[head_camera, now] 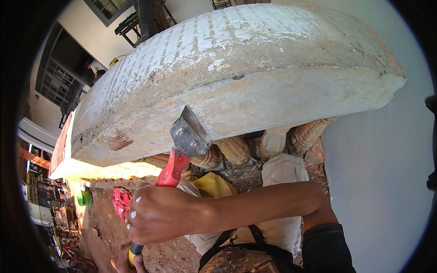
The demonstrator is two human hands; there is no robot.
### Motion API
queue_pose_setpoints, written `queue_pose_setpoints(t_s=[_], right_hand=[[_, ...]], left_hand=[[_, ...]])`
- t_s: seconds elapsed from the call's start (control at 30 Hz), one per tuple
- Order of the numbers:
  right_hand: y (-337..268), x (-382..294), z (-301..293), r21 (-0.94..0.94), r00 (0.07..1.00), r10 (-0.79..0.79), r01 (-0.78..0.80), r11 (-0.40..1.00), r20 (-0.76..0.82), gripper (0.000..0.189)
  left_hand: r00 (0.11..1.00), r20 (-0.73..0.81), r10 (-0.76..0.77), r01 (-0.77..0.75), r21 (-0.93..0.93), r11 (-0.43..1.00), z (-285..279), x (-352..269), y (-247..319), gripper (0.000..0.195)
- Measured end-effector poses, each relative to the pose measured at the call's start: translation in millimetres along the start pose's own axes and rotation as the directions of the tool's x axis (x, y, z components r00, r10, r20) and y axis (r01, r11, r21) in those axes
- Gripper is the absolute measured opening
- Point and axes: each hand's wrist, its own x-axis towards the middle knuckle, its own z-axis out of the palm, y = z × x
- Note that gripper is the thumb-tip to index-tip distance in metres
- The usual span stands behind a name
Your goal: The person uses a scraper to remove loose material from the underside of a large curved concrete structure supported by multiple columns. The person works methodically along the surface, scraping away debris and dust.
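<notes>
My right hand (160,213) grips the red handle of a scraper (169,170), its knuckles spotted with white. Lower down, at the bottom left, my left hand (124,259) holds the yellow and dark end of the same tool; much of it is cut off or hidden. The scraper's bolted metal head (189,136) is up against the side face of a thick masonry balustrade rail (273,99). That face is pale and worn. White flaking paint in ridged strips covers the rail's top (218,30), with bare grey cement along its near edge.
Turned balusters (234,150) stand beneath the rail, close to my knees. A smooth grey wall (375,177) rises at the right. On the dirt ground lie a crumpled red cloth (121,202) and a green bucket (84,198). Another person (97,68) is farther off, by a doorway.
</notes>
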Motion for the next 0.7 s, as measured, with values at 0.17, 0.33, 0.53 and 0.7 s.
queue_pose_setpoints(t_s=[0.17,0.33,0.53,0.7], right_hand=[[2.4,-17.7,-22.3,-0.037,0.987,0.022,-0.017,0.999,0.161,0.024],[-2.7,-24.8,-37.7,-0.096,0.958,0.091,-0.067,0.993,0.271,0.021],[0.8,-6.5,-2.4,0.044,0.990,-0.063,0.058,0.997,0.126,0.018],[6.0,-44.6,-41.1,-0.121,0.970,0.016,0.014,0.993,0.244,0.028]], left_hand=[[0.985,0.158,-0.066,0.057,0.059,0.997,14.2,-4.9,11.6,0.028],[0.992,0.123,-0.028,0.036,-0.066,0.997,15.8,-13.0,6.5,0.028],[0.988,-0.038,-0.150,0.153,0.109,0.982,10.0,-20.7,-5.3,0.028],[0.967,0.242,-0.075,0.107,-0.119,0.987,44.8,-20.1,4.2,0.024]])
